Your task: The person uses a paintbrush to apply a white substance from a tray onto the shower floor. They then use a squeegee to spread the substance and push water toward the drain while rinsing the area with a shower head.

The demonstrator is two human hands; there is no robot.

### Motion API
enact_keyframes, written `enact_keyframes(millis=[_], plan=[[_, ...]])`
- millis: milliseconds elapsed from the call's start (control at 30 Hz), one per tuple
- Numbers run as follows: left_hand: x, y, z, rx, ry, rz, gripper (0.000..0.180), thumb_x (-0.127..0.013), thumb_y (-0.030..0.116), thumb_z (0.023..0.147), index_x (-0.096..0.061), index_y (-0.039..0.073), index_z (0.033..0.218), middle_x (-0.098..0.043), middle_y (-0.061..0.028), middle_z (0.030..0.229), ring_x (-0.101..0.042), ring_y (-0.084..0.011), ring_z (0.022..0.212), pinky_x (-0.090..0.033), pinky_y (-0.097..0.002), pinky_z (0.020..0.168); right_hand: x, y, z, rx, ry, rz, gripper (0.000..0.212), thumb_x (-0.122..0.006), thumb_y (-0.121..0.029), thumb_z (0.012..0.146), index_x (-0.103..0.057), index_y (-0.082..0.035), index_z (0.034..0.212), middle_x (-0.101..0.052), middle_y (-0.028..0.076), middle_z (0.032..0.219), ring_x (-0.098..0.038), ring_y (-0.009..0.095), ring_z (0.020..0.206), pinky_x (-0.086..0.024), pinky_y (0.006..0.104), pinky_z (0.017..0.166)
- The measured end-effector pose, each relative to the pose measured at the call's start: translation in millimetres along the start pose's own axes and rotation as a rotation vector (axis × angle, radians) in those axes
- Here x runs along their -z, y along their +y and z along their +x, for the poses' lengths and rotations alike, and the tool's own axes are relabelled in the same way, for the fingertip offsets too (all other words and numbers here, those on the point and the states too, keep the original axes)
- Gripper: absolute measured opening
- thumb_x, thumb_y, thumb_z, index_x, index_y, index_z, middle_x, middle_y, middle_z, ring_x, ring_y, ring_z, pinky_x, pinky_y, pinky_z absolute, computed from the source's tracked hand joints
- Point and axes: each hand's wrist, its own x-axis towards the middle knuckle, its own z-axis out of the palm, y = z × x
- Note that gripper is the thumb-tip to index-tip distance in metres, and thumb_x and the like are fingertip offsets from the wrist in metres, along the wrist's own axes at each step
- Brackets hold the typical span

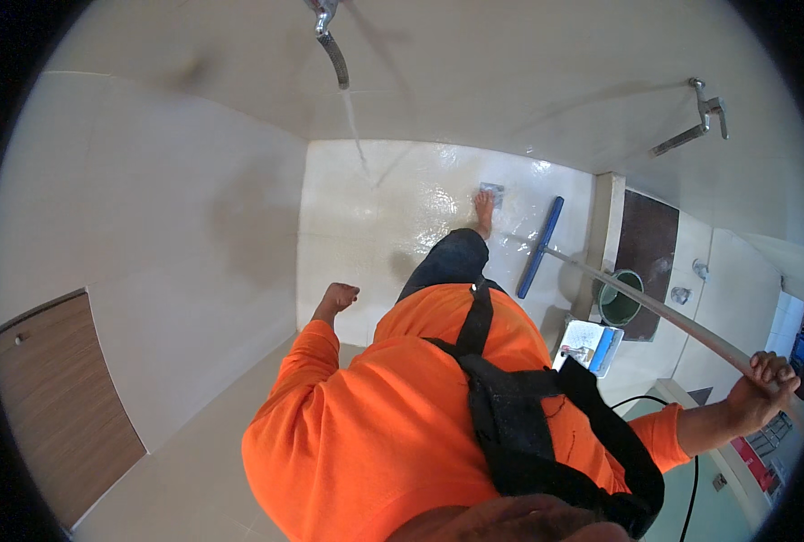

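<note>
My right hand (771, 379), out at the right, is wrapped round the long pale pole (655, 307) of a floor squeegee. Its blue head (540, 248) rests on the wet white floor (348, 190), right of my bare foot (484, 215). Under or beside the toes lies a small grey square (497, 194), perhaps a drain cover; I cannot tell. My left hand (339, 297) hangs at my left side above the floor, fingers curled in, with nothing seen in it.
Water runs from a hose-ended tap (333, 59) on the far wall; a second tap (707, 117) juts out at right. Past a low ledge (608, 221) stand a green bucket (621, 298) and an open box (588, 347). A wooden door (63, 406) is at left.
</note>
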Motion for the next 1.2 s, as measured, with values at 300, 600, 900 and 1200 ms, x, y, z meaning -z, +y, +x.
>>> enact_keyframes(millis=[300, 600, 900, 1200], plan=[[53, 78, 29, -0.029, 0.448, -0.366, 0.044, -0.057, 0.040, 0.085, -0.064, 0.007, 0.112, -0.068, -0.0162, 0.097, -0.065, -0.0266, 0.092, -0.050, -0.0333, 0.082, -37, -5, -1, 0.085, -0.184, 0.060, 0.038, -0.049, -0.048, 0.092, -0.053, -0.012, 0.080, -0.039, -0.002, 0.060, -0.036, 0.010, 0.052, -0.034, 0.0248, 0.051], [136, 279, 30, -0.710, 0.362, -0.397, 0.074, -0.075, 0.035, 0.074, -0.043, 0.007, 0.135, -0.053, -0.0188, 0.124, -0.052, -0.0286, 0.113, -0.042, -0.0354, 0.095, -134, -46, -12, 0.137, -0.471, 0.086, 0.038, -0.055, -0.053, 0.087, -0.048, -0.016, 0.080, -0.042, -0.005, 0.061, -0.041, 0.004, 0.051, -0.038, 0.0172, 0.047], [138, 345, -16, -1.048, 0.217, -0.600, 0.063, -0.072, 0.026, 0.075, -0.048, 0.008, 0.130, -0.063, -0.0188, 0.105, -0.062, -0.0301, 0.098, -0.049, -0.0363, 0.084, -262, -49, -12, 0.010, -0.427, 0.255, 0.031, -0.054, -0.040, 0.090, -0.047, -0.012, 0.078, -0.041, -0.002, 0.060, -0.038, 0.008, 0.050, -0.037, 0.0222, 0.052], [183, 205, 28, -0.850, 0.344, -0.505, 0.042, -0.057, 0.010, 0.076, -0.061, 0.013, 0.118, -0.065, -0.0178, 0.077, -0.064, -0.0263, 0.065, -0.050, -0.0350, 0.064, -313, -9, -21, -0.005, -0.187, 0.324, 0.023, -0.063, -0.023, 0.080, -0.046, -0.008, 0.079, -0.038, 0.004, 0.068, -0.038, 0.013, 0.063, -0.029, 0.0294, 0.067]])
